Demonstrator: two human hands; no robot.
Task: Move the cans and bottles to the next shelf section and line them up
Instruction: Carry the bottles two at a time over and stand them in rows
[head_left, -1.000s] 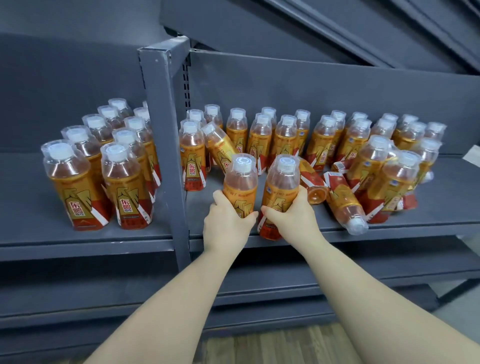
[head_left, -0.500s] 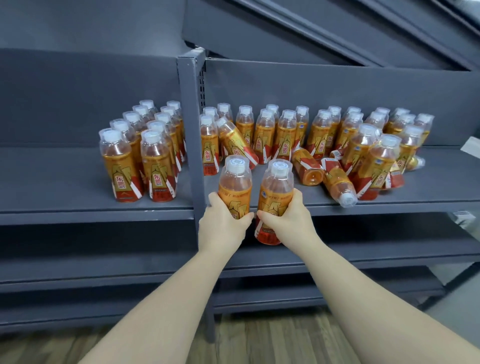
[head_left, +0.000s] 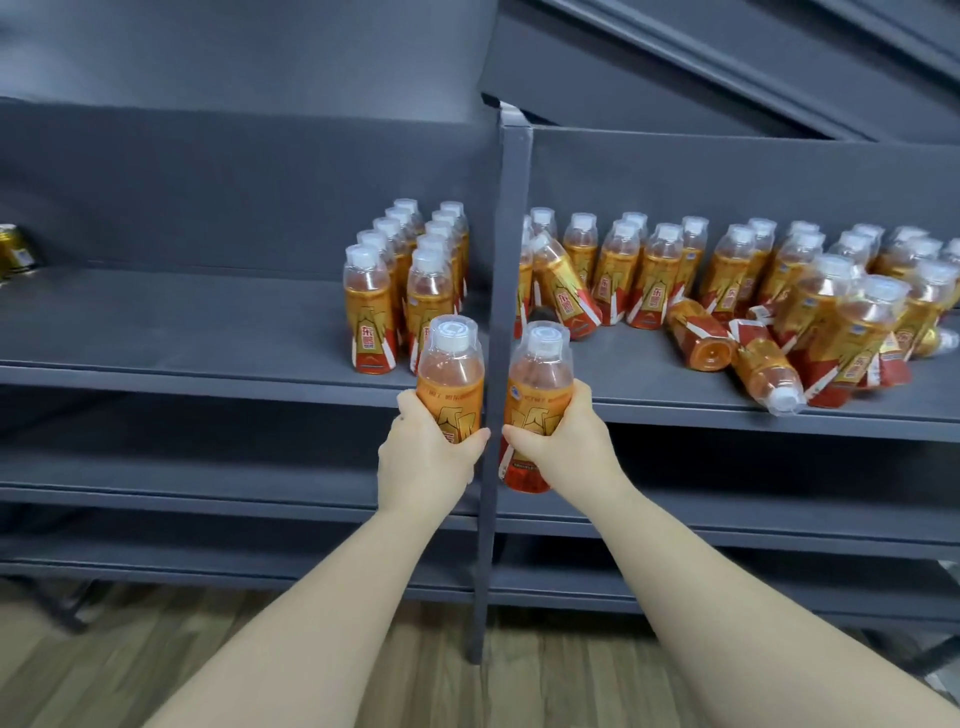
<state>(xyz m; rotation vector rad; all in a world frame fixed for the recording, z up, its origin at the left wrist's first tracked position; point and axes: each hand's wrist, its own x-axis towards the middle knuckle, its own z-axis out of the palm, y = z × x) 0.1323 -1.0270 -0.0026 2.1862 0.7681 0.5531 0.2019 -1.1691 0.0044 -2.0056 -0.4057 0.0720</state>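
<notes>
The grey shelf (head_left: 208, 332) carries two neat rows of bottles (head_left: 410, 270) left of its upright post (head_left: 506, 291); right of it, a jumbled crowd (head_left: 753, 291) (several toppled).

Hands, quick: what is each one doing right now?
Left hand: closed around an orange bottle.
Right hand: closed around another orange bottle.

both arms outstretched, left hand (head_left: 427, 457) and right hand (head_left: 566, 447) clenched
</notes>
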